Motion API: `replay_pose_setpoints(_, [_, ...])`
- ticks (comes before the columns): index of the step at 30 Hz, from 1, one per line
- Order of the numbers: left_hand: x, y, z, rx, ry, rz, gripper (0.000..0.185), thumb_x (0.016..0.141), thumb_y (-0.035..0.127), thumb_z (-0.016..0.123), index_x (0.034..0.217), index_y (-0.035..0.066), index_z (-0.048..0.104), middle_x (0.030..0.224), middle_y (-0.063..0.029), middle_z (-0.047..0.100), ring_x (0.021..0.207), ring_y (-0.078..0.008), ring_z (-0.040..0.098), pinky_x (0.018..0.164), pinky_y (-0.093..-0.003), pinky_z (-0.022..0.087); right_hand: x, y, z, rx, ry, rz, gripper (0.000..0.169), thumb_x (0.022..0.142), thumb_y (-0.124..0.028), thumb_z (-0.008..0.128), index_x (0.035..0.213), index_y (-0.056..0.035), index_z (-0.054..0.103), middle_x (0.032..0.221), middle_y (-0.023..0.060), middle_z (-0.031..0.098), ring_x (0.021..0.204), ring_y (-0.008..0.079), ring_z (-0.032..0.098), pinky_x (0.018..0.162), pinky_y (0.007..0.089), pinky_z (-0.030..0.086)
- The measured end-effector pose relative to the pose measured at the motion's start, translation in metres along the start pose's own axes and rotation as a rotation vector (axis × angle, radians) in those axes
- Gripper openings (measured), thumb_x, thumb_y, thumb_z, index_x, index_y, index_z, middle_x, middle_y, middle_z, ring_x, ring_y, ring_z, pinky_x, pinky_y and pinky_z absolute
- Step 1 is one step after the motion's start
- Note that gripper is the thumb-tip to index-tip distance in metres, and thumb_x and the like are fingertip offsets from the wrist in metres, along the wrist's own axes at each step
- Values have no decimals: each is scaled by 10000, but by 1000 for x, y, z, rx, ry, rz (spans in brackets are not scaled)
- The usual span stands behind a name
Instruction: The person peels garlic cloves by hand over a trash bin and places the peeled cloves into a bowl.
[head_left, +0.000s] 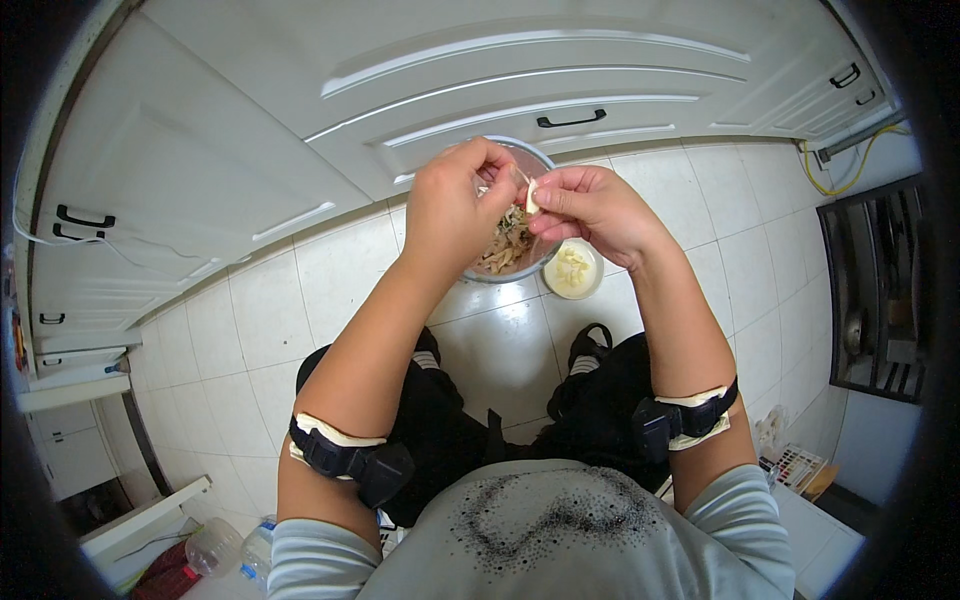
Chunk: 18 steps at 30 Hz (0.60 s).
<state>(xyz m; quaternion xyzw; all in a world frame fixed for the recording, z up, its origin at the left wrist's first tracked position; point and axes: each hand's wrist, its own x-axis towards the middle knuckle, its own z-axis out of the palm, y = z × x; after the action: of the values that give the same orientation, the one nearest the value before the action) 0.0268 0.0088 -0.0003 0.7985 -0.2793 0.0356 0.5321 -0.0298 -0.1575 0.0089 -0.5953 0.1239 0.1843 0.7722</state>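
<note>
Between the thumb and fingers of my right hand (589, 199) is a pale piece that looks like a garlic clove (532, 197). My left hand (459, 202) pinches a thin strip of skin (521, 175) at the upper end of that clove. Both hands are above a round bin (504, 278) with a pale rim and a clear plastic liner. Brown and whitish peelings (508, 251) with bits of green and red lie inside it, partly hidden by my hands. Just right of the bin, a small white bowl (598, 283) on the floor contains several peeled pale-yellow cloves (572, 267).
White cabinet fronts (465, 112) with a black handle (571, 118) rise directly behind the bin. My feet in black sandals (591, 343) rest on the tiled floor (495, 352). A dark rack (877, 300) stands at right; plastic bottles (216, 551) lie at lower left.
</note>
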Motion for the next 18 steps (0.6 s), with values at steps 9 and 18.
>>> replay_pose_setpoints(9, [-1,1,0,-85,65,-119,125,758,93,622,841,0,621,781,-82,630,717,-136,591,677,-258,462,4,0,2,167,64,-67,210,854,-120,546,1030,-5,551,901,81,613,788,127,619,686,212,524])
replay_pose_setpoints(18, [-3,10,2,12,96,184,96,684,29,647,778,16,635,755,-103,621,696,-219,604,642,-292,470,3,-1,6,338,46,-125,277,859,-75,519,1115,31,515,964,102,604,837,134,615,754,203,518])
